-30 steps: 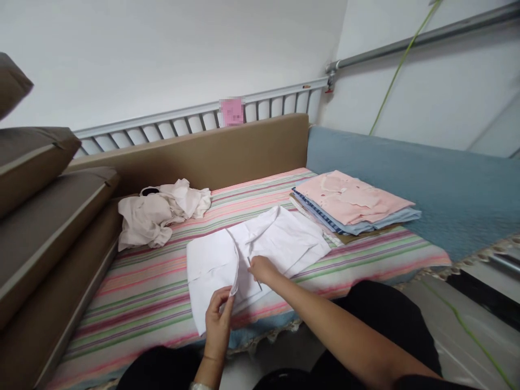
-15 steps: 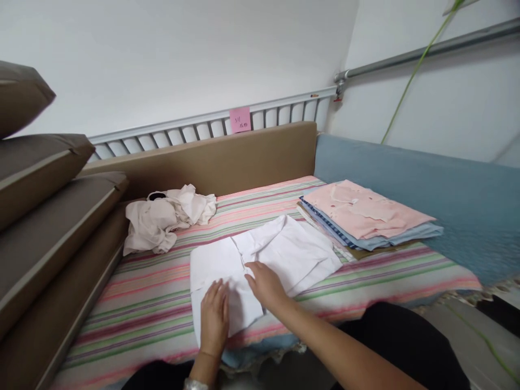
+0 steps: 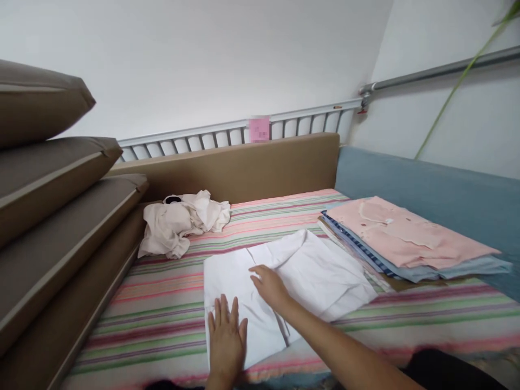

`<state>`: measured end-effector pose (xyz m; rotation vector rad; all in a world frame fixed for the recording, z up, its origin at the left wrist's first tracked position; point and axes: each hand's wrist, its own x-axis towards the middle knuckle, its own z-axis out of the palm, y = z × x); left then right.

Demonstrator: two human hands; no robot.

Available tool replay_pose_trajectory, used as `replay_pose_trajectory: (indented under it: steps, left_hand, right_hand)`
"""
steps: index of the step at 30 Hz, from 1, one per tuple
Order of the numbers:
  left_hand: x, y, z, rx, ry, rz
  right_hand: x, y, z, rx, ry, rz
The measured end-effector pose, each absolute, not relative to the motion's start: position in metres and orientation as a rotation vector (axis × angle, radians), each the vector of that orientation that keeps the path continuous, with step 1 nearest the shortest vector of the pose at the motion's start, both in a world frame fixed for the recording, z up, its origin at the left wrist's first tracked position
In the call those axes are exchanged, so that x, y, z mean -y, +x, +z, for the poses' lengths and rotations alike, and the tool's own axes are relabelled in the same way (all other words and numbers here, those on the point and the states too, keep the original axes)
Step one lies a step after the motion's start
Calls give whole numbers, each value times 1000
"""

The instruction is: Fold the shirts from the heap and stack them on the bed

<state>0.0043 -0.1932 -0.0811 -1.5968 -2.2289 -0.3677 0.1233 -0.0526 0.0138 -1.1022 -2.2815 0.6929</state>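
Observation:
A white garment (image 3: 320, 271), partly folded, lies on the striped cover in front of me. Its left part forms a flat folded panel; the right part is looser and creased. My left hand (image 3: 227, 336) rests palm down on the lower left of this panel, fingers spread. Over the middle of the garment is my right hand (image 3: 270, 287), near a fold line, with its index finger and thumb reaching left and slightly apart. Its other fingers are partly hidden, and no cloth shows between the finger and thumb.
A stack of folded clothes (image 3: 410, 230), pink on top, lies to the right. Crumpled off-white cloth (image 3: 170, 222) is at back left. Brown cushions (image 3: 69, 216) are piled at left. A brown padded panel (image 3: 244, 170) and a blue one (image 3: 418, 173) border the striped cover (image 3: 162, 325).
My left hand has flattened and spread its fingers on the cloth. My right hand has shifted slightly over the fold. The whole view has turned a little to the left.

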Motion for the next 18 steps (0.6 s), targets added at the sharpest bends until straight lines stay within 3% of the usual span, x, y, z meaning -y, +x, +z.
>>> replay_pose_trajectory:
  steps: [3, 8, 14, 18]
  left_hand:
    - [193, 5, -82, 2240, -1579, -416]
    - [192, 5, -86, 2265, -1556, -464]
    - [189, -3, -99, 2290, -1607, -439]
    - [182, -5, -108, 2326, -1580, -466]
  right_hand:
    - [35, 88, 24, 2333, -1150, 551]
    - [49, 43, 3, 2603, -688, 404]
    - [34, 52, -43, 2676, -1103, 550]
    - [25, 53, -41, 2668, -1055, 593]
